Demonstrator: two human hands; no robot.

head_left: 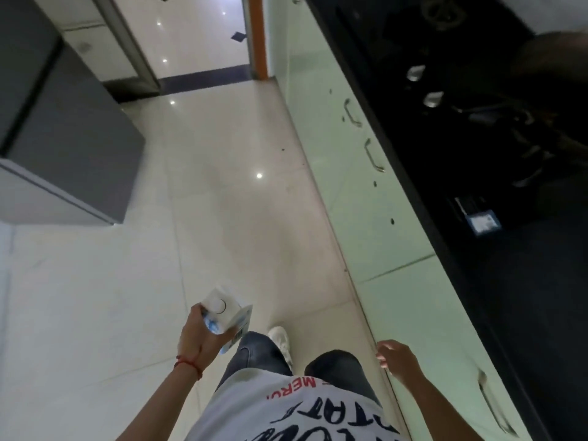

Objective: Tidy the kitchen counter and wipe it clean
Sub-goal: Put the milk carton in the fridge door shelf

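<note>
My left hand [192,338] grips a white and blue carton [226,313] with a round cap on top, held low beside my left leg over the floor. My right hand [396,359] hangs free next to the cabinet fronts, fingers loosely curled and holding nothing. The black kitchen counter [496,256] runs along the right edge of the view. A dark gas stove [471,100] with silver knobs sits on it further along.
Pale green cabinet doors [359,198] with metal handles stand below the counter. A grey appliance or cabinet [70,128] stands at the left. Glossy white floor tiles [232,202] lead ahead to a doorway [191,36]. A small blue-labelled item [482,221] lies on the counter.
</note>
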